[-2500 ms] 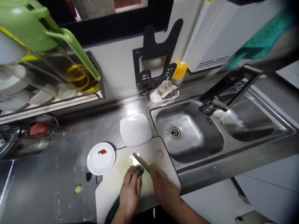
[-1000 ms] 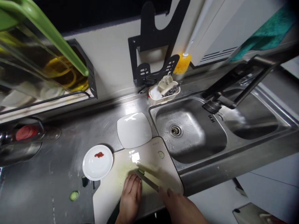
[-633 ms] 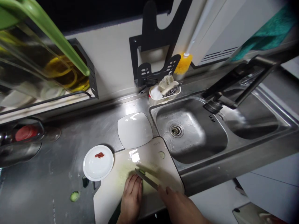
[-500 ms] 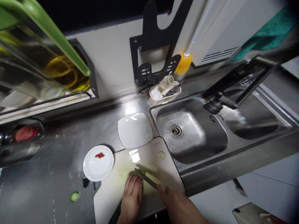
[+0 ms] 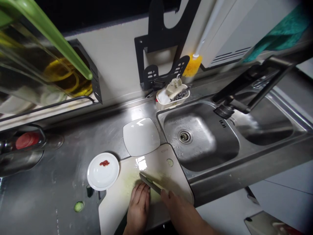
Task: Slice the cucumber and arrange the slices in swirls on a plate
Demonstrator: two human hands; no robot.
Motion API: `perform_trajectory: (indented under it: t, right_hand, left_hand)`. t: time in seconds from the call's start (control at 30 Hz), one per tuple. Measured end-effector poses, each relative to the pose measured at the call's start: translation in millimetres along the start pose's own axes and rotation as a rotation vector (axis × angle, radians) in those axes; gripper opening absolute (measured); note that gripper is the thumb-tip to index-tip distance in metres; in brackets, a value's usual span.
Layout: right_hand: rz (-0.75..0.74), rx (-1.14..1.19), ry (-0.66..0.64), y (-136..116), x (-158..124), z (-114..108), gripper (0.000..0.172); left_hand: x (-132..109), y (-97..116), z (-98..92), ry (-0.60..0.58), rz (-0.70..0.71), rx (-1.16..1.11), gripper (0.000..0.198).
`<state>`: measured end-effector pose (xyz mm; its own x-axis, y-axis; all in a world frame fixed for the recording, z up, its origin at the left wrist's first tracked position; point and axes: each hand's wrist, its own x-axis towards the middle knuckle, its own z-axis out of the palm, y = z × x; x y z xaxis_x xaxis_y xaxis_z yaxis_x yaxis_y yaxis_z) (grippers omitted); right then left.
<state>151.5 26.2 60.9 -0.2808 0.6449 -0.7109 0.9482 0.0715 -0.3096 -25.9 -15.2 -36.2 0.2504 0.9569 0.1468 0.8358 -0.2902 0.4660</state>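
Note:
A white cutting board (image 5: 168, 176) lies on the steel counter at the bottom middle. My left hand (image 5: 139, 209) rests on it with fingers together, pressed down over a green vegetable that is mostly hidden under them. My right hand (image 5: 177, 209) grips the handle of a knife (image 5: 149, 183), whose blade slants up-left and lies right at my left fingertips. A thin green slice (image 5: 169, 162) sits near the board's far right corner.
A round white saucer (image 5: 97, 176) with a red bit stands left of the board, a square white plate (image 5: 141, 135) behind it. A cucumber slice (image 5: 78, 206) lies on the counter. The double sink (image 5: 202, 143), black faucet (image 5: 244, 88) and sponge tray (image 5: 172, 95) are to the right.
The knife has shifted slightly left and away from me along the board against my left fingertips. My left hand has barely moved.

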Motion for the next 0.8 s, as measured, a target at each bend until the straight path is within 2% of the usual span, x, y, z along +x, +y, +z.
perform_trajectory:
  t: [0.13,0.47,0.63,0.8]
  right_hand:
    - [-0.004,-0.021,-0.063,-1,5,-3,0.052]
    - [-0.034,0.047,-0.049,12,15,15,0.057]
    - [-0.019,0.105,-0.016,20,2,15,0.063]
    - [-0.01,0.081,-0.061,21,-21,8,0.065]
  left_hand:
    - [1,1,-0.7,0.01,-0.004,-0.006,0.027]
    - [7,6,-8.4,0.006,-0.005,-0.012,0.029]
    - [7,5,-9.7,-0.015,-0.008,-0.034,0.03]
    - [2,3,-6.1,-0.009,-0.013,-0.035,0.028]
